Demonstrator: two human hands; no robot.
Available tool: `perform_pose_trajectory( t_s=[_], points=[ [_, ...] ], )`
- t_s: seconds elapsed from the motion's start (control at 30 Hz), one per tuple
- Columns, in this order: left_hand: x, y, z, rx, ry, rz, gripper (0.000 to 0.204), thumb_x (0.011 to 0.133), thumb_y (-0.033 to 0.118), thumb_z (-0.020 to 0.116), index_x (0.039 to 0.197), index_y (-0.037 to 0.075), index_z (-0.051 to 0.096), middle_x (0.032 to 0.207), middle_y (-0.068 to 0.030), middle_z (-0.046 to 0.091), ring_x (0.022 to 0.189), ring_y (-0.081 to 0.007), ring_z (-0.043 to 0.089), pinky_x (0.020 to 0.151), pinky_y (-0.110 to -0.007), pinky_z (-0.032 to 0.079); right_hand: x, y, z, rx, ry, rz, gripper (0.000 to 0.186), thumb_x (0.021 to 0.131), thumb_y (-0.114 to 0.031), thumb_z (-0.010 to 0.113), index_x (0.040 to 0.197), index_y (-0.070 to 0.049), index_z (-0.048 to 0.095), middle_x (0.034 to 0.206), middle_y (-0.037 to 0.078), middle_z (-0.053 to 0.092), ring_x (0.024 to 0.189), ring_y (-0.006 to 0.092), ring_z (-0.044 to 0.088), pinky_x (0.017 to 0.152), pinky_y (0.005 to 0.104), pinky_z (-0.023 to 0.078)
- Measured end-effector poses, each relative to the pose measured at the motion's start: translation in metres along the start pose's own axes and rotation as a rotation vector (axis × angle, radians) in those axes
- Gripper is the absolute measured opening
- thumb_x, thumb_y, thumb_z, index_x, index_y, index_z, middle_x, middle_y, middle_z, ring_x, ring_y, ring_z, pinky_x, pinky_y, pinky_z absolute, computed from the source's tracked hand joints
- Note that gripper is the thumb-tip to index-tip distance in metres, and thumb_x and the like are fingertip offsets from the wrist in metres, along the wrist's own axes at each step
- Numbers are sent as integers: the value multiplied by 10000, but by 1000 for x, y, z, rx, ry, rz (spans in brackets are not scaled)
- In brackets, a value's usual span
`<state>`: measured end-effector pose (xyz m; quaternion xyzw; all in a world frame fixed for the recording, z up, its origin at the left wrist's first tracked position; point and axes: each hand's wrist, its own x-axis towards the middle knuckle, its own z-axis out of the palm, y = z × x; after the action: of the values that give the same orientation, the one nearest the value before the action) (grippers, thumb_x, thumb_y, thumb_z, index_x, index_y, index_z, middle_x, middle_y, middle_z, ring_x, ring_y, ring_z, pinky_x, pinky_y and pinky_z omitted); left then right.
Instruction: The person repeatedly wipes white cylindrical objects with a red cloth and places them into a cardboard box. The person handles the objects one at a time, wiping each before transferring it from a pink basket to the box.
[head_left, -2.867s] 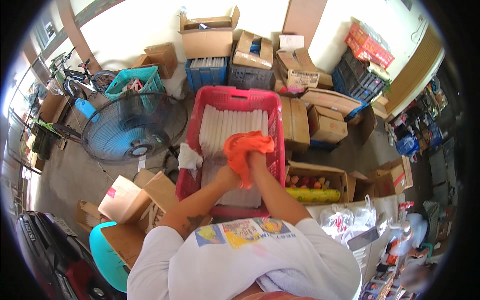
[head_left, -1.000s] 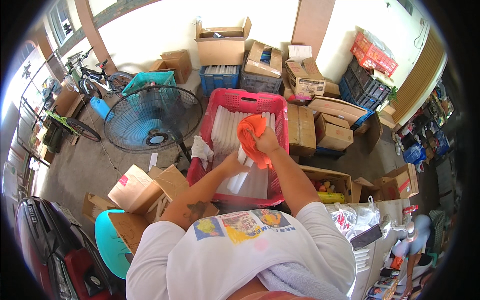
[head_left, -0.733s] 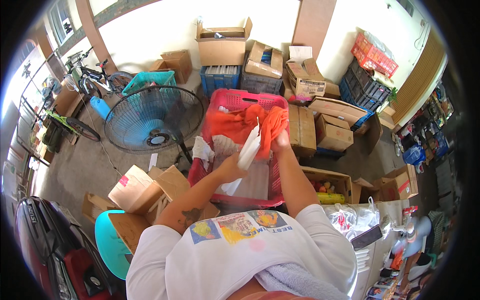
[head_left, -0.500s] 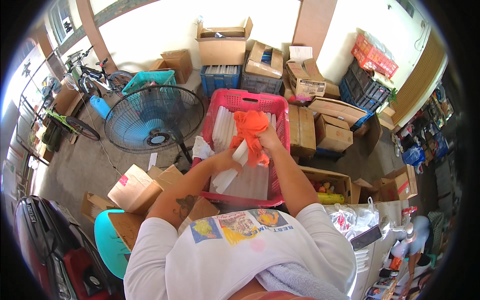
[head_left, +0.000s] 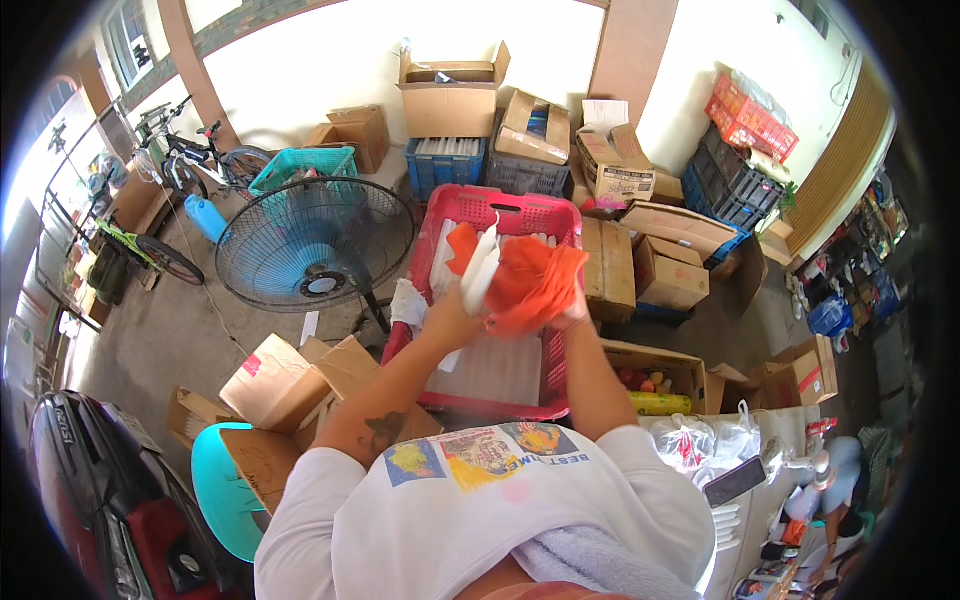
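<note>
Over a red plastic crate point(head_left: 572, 235), my left hand point(head_left: 455, 318) is closed around white candles point(head_left: 481, 268) held upright, a wick showing at the tip. How many it grips is partly hidden. My right hand point(head_left: 570, 313) grasps a crumpled orange cloth point(head_left: 535, 285) beside them, blurred a little by motion. A flap of the cloth also shows left of the candles. Rows of white candles point(head_left: 485, 372) lie in the crate below my hands.
A large standing fan point(head_left: 322, 284) is left of the crate. Open cardboard boxes point(head_left: 275, 378) sit near my left arm, and more boxes point(head_left: 608, 268) line the right side. Behind stand a blue crate point(head_left: 445, 172) and a grey crate point(head_left: 525, 175). A phone point(head_left: 734, 482) lies at lower right.
The candles in my left hand have tipped from slanting down to upright, wick end up. The orange cloth has come off their upper end and moved right and down with my right hand.
</note>
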<state>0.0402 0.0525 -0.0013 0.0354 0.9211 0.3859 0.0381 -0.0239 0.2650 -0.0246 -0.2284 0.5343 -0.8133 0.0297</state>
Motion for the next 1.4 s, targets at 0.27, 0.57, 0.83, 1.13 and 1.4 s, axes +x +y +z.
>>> perform_pose_trajectory(
  t_s=[0.27, 0.57, 0.83, 1.13, 1.4],
  points=[
    [-9, 1, 29, 273, -4, 342, 916, 798, 271, 696, 1511, 90, 152, 1192, -212, 560, 980, -332, 624, 798, -399, 524, 10, 8, 48, 420, 713, 216, 335, 824, -67, 693, 1137, -70, 571, 1029, 74, 651, 949, 219, 643, 841, 373, 541],
    [-19, 2, 22, -1423, -9, -344, 607, 928, 342, 597, 1437, 82, 391, 1240, -96, 580, 983, -188, 604, 852, -307, 490, 17, -39, 58, 460, 211, 38, 285, 911, -186, 579, 1095, 32, 572, 996, 162, 659, 918, 295, 651, 827, 441, 545],
    [7, 16, 13, -1342, 293, -44, 530, 974, 246, 514, 1443, 50, 368, 1385, -119, 477, 1240, -190, 477, 1023, -317, 397, 11, -26, 99, 574, 499, 168, 204, 868, -70, 653, 1066, -35, 619, 1036, 82, 665, 939, 216, 646, 835, 362, 537],
    [-6, 30, -17, -910, 32, 1, 505, 981, 283, 506, 1423, 65, 397, 1401, -92, 456, 1203, -204, 509, 983, -358, 437, 0, -19, 85, 303, 276, 190, 307, 861, -54, 670, 1152, -43, 572, 1085, 56, 630, 991, 173, 620, 837, 316, 525],
    [13, 24, -8, -1586, -405, -102, 527, 911, 270, 640, 1360, 91, 429, 1235, -43, 573, 1100, -188, 572, 946, -378, 469, 10, 6, 62, -363, 155, 130, 479, 891, -299, 665, 1259, -31, 517, 1224, 90, 577, 1088, 221, 579, 923, 343, 456]
  ],
)
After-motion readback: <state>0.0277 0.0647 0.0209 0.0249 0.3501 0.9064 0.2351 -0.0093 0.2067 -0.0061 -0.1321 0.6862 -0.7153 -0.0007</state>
